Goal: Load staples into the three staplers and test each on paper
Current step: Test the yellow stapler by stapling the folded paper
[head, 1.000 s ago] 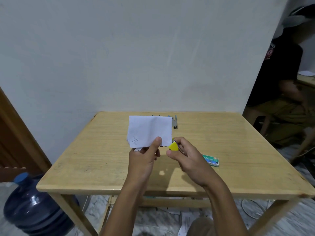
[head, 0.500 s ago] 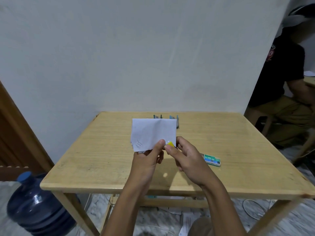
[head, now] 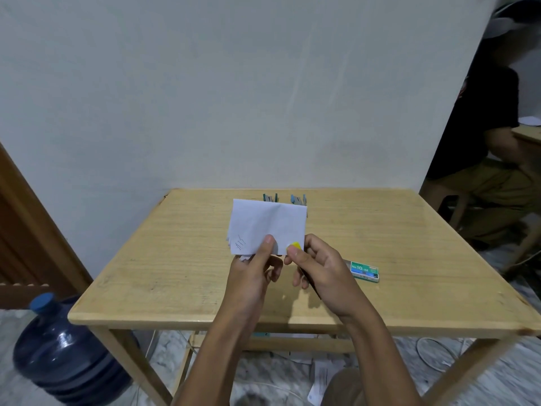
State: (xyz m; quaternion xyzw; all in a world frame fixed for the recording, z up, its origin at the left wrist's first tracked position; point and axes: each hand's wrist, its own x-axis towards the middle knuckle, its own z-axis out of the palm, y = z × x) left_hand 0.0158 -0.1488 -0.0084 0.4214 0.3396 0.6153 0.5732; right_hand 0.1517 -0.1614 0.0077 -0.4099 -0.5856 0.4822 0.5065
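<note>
My left hand (head: 253,272) pinches the lower edge of a folded white paper (head: 268,222) held upright above the wooden table (head: 164,259). Several staples show near the paper's lower left corner. My right hand (head: 322,266) grips a small yellow stapler (head: 295,246), whose tip sits at the paper's lower right corner; most of it is hidden by my fingers. Two blue staplers (head: 270,197) (head: 298,199) stand at the table's far edge, partly behind the paper. A green staple box (head: 364,270) lies on the table, right of my right hand.
A white wall rises just behind the table. A blue water jug (head: 63,356) stands on the floor at the left. A person (head: 491,159) sits at the right beyond the table. Papers and a cable lie on the floor under the table.
My right hand has brought the yellow stapler left onto the paper's lower right corner. The paper shifted slightly right and nearer to the stapler.
</note>
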